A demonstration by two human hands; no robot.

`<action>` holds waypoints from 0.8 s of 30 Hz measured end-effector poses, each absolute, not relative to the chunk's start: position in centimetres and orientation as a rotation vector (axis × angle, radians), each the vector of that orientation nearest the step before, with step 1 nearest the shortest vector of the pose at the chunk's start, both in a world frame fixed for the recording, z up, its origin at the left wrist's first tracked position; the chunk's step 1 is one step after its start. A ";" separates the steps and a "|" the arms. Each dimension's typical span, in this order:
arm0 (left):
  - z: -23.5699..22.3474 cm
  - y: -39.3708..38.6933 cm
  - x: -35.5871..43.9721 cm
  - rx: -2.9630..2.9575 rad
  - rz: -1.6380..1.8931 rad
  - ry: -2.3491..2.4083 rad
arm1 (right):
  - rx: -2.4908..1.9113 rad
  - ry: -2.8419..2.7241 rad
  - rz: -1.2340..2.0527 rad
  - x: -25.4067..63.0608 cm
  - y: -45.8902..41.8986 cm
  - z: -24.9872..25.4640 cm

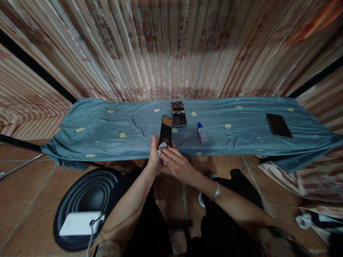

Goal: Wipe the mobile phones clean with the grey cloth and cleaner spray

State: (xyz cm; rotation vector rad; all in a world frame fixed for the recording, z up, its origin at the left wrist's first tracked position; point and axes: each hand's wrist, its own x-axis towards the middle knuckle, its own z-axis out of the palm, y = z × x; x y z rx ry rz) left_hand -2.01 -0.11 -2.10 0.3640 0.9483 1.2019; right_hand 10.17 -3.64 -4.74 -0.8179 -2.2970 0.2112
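Observation:
A dark open flip phone (166, 134) with a gold-edged square button rests in my left hand (154, 153), whose thumb runs along its left side. My right hand (175, 162) presses a crumpled light-grey cloth (163, 145) onto the phone's lower keypad end, hiding that part. Just beyond them on the blue cloth-covered table (139, 142) sits a checkered case (177, 107) with a dark, glossy flat section (179, 120) attached or lying in front of it; which, I cannot tell. To the right lies a small clear bottle (203, 135) with a blue cap.
A dark flat tablet or folder (279, 125) lies at the table's right. Pleated curtains (160, 53) hang behind. On the floor at the left, a white box (80, 223) with a cable rests on a black ridged round object (66, 200). Dark frame bars (37, 64) run along the sides.

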 end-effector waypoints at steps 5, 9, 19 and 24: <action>-2.1 0.3 -2.7 0.404 1.234 0.861 | -0.801 -2.315 0.152 10.7 -3.2 -4.6; -2.1 0.7 -3.0 0.389 1.280 0.845 | -0.836 -2.282 0.133 11.3 -2.9 -4.7; -2.5 0.8 -3.2 0.352 1.329 0.798 | -0.912 -2.215 0.174 11.5 -2.2 -4.4; -2.6 0.7 -2.6 0.368 1.319 0.769 | -0.957 -2.217 0.187 11.8 -1.6 -4.7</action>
